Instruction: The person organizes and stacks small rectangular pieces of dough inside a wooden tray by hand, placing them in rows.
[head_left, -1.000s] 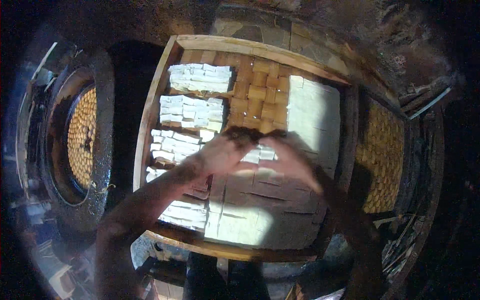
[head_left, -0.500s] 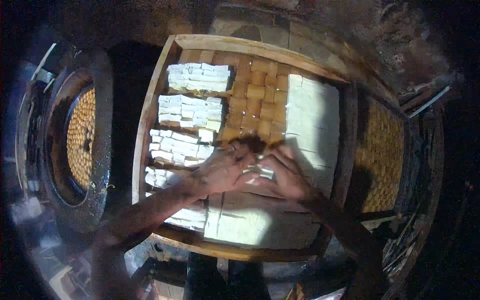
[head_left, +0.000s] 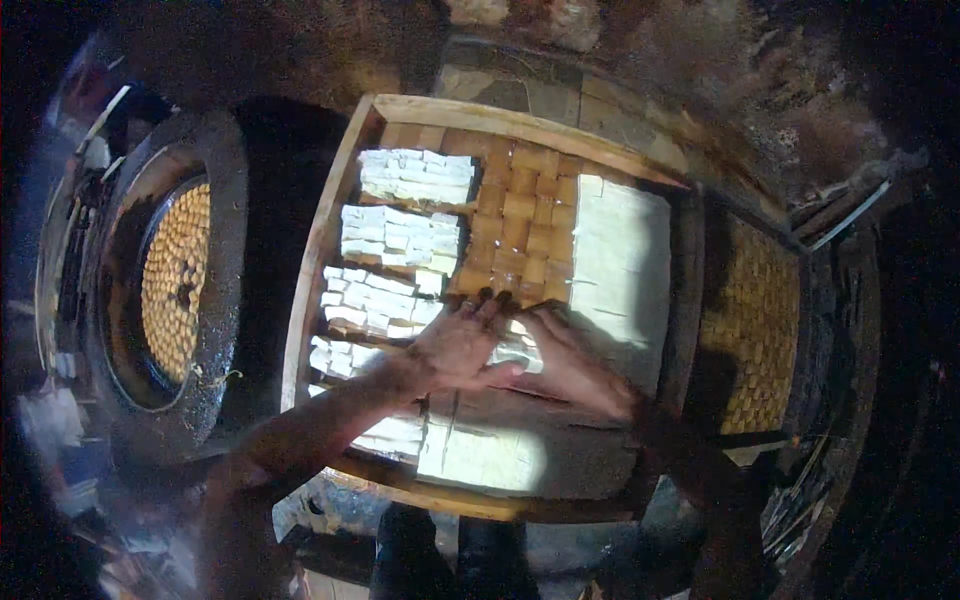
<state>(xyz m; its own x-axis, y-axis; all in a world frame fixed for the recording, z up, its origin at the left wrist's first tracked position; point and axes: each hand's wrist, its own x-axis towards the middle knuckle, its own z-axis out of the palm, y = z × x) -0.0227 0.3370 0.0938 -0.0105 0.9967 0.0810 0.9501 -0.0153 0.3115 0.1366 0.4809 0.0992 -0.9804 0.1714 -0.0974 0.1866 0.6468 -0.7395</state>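
Over the middle of a woven tray, my hands meet around a few small white blocks that look like tofu. My left hand bends round them from the left, thumb along their near side, fingers pointing away. From the right my right hand curls against the same blocks; some fingertips are hidden. Left of my hands lie rows of cut white pieces. An uncut-looking pale slab covers the right of the tray, and another pale slab lies at the near side, partly in shadow.
A raised wooden rim borders the woven tray. At the left, a round pan holds many golden pieces. Beyond the tray's right edge is another woven panel. A rough brown wall rises at the far side.
The view has shifted slightly, so the tray sits a little lower and further right. My left fingers have straightened forward, and my hands have lowered nearer the tray with the white blocks between them.
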